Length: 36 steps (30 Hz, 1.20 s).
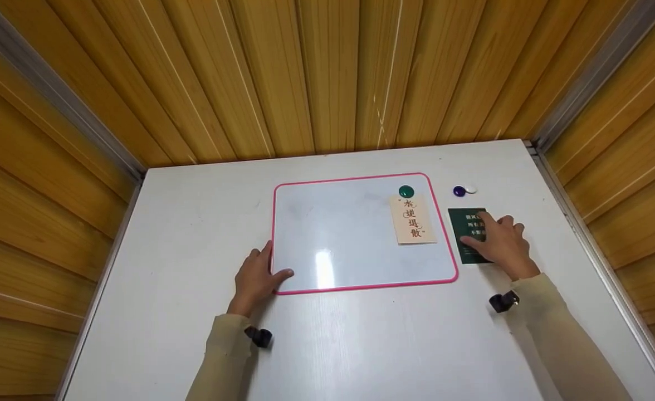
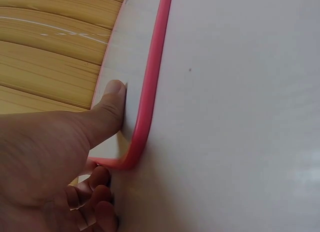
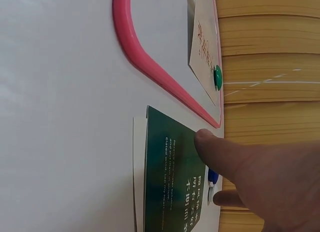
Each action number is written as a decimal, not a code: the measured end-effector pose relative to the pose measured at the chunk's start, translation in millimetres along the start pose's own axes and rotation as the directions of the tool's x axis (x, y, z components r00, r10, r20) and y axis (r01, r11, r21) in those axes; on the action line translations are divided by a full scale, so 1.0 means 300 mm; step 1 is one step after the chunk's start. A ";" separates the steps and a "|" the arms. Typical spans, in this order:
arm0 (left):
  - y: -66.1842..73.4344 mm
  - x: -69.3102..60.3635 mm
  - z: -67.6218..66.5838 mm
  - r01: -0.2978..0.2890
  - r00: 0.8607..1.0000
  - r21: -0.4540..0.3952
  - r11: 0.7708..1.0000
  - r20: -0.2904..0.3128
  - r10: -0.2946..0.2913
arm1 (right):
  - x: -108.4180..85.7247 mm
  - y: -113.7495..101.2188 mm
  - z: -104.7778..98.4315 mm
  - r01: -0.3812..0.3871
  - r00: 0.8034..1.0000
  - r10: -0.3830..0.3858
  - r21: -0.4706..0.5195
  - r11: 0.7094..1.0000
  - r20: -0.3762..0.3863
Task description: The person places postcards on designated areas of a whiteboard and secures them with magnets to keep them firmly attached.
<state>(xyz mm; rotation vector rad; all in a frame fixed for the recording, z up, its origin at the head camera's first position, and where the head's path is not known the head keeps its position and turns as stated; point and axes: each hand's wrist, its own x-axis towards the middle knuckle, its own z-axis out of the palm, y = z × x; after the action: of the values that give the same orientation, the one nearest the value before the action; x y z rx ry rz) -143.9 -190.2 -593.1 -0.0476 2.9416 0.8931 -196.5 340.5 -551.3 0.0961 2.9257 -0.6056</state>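
A whiteboard with a pink rim (image 1: 361,287) lies on the table. At its lower left corner my left hand (image 1: 255,278) grips the edge, thumb over the face and fingers outside the rim; the left wrist view shows this hand (image 2: 55,152) at the pink corner (image 2: 131,159). My right hand (image 1: 503,245) is spread over a dark green card (image 1: 469,253) right of the board. In the right wrist view, the thumb of that hand (image 3: 250,172) is at the edge of the green card (image 3: 170,162), and a pale layer (image 3: 140,177) shows beneath it.
A cream card with writing (image 1: 414,223) lies on the board's right part, a green round magnet (image 1: 406,191) at its top edge. Beyond the green card are a purple magnet (image 1: 459,191) and a white one (image 1: 471,190). Wood-patterned walls (image 1: 327,78) border the table.
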 end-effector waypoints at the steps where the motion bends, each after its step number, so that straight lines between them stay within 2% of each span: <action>1: 0.001 0.000 0.000 -0.001 1.000 0.002 1.000 -0.002 0.001 | -0.001 0.002 0.000 0.000 1.000 0.000 0.000 1.000 0.002; 9: 0.008 -0.005 0.000 0.006 1.000 -0.007 1.000 -0.007 -0.006 | -0.012 0.014 0.011 0.005 0.999 -0.004 -0.006 1.000 0.036; 17: 0.005 -0.002 -0.002 -0.013 1.000 0.014 1.000 -0.017 0.013 | -0.010 0.014 0.022 0.005 1.000 -0.006 0.019 1.000 0.025; 36: 0.005 -0.003 0.003 0.000 1.000 -0.002 1.000 -0.012 0.000 | -0.012 0.023 0.029 0.014 1.000 -0.014 0.029 0.999 0.004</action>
<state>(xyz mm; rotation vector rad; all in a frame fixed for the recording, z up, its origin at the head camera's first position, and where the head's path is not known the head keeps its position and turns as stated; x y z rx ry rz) -143.0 -188.4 -593.0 -0.0536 2.9513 0.8994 -191.0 343.3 -561.3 0.0778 2.9166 -0.6496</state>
